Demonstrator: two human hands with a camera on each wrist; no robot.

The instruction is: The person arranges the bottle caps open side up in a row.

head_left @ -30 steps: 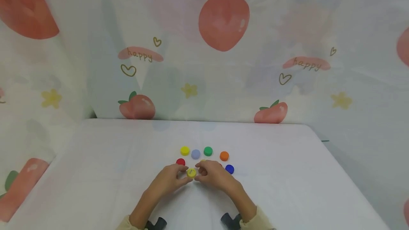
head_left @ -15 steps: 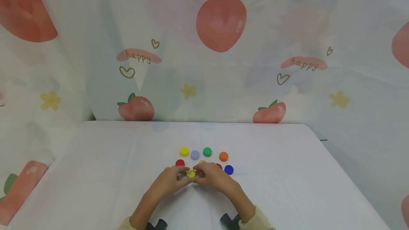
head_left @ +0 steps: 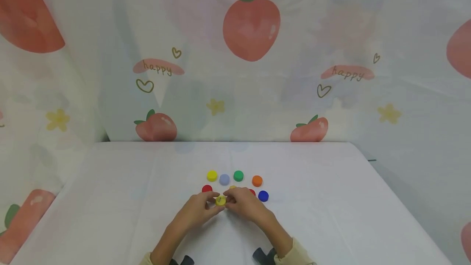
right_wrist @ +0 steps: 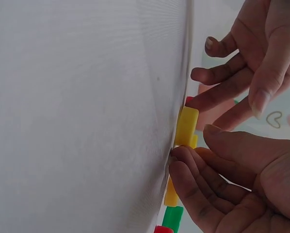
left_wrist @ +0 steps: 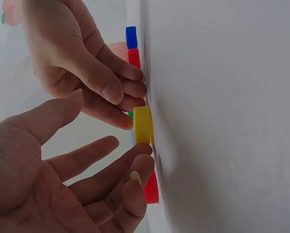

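Observation:
A thick round yellow disc [head_left: 220, 200] with a dark mark on its top lies flat on the white-covered table [head_left: 312, 216]. My left hand [head_left: 196, 211] is at its left side, a fingertip right at its edge in the left wrist view and the thumb held away. On the other side, my right hand [head_left: 247, 204] has loosely bent fingertips close against the disc [right_wrist: 187, 126]. Neither hand pinches it. Just beyond the fingers lie a red disc [head_left: 207, 189] and, partly hidden by the right hand, an orange-yellow disc [right_wrist: 170, 193] and another red one [head_left: 252, 192].
Farther back are a yellow disc [head_left: 211, 176], a pale blue disc [head_left: 224, 179], a green disc [head_left: 238, 176] and an orange disc [head_left: 257, 181]. A dark blue disc [head_left: 263, 196] lies right of the right hand. A fruit-patterned cloth [head_left: 257, 93] hangs behind the table.
Both hands stay around the marked yellow disc with only small finger shifts; their fingers first drew closer to it, then eased slightly. The head view has tilted a little upward.

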